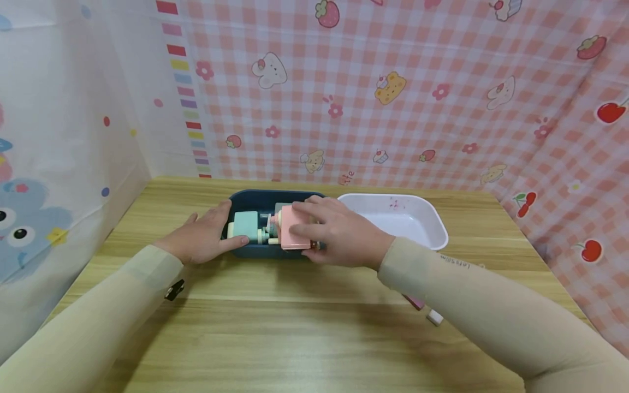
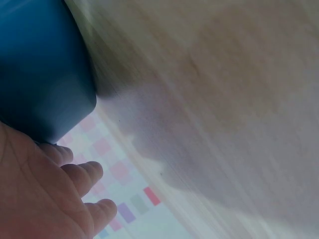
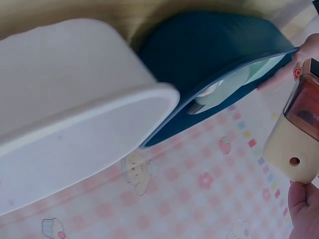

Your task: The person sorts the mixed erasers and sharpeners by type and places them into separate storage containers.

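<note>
A dark blue basin [image 1: 253, 251] stands on the table, with a mint-green box-shaped pencil sharpener [image 1: 245, 222] with cream parts lying in it. My left hand [image 1: 203, 234] rests at the basin's left end, its fingers extended along the outside and its thumb over the front rim. Over the basin's right half, my right hand [image 1: 339, 229] holds a pink pencil sharpener [image 1: 293, 226] between fingers and thumb. In the right wrist view this sharpener shows a cream face [image 3: 286, 144] with a round hole and a see-through reddish part.
Right of the blue basin stands a white basin [image 1: 432, 218], close against it. A small white block [image 1: 434, 317] and a pink stick-like piece [image 1: 414, 302] lie on the wooden table [image 1: 275, 338] near my right forearm. Patterned cloth [image 1: 344, 109] hangs behind the table.
</note>
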`<act>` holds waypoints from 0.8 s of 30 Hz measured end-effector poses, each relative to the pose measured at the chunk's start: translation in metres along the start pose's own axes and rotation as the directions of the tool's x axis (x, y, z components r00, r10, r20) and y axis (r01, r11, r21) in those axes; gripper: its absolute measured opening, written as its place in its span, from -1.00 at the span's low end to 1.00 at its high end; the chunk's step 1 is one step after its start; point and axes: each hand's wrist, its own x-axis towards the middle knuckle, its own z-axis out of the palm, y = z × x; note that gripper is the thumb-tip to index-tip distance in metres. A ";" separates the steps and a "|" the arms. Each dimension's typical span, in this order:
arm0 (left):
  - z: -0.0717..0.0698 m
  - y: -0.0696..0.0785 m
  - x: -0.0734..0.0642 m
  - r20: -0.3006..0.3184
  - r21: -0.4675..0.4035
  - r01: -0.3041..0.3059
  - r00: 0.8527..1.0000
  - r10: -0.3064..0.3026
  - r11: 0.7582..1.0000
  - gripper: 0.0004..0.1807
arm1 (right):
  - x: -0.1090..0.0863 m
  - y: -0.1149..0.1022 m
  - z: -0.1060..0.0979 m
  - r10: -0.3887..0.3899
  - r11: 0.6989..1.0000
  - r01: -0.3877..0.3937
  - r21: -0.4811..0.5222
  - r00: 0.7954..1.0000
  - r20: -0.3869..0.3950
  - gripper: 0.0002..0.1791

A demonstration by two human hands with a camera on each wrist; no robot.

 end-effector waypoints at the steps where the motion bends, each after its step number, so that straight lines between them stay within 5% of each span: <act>1: 0.000 0.000 0.000 0.000 0.000 0.000 1.000 0.000 1.000 0.31 | -0.001 0.002 0.000 0.017 1.000 -0.017 -0.001 1.000 0.008 -0.53; 24: -0.001 0.000 -0.001 0.004 -0.004 -0.007 1.000 0.007 1.000 0.33 | -0.012 0.032 0.010 0.162 0.985 -0.155 -0.069 0.981 0.106 -0.57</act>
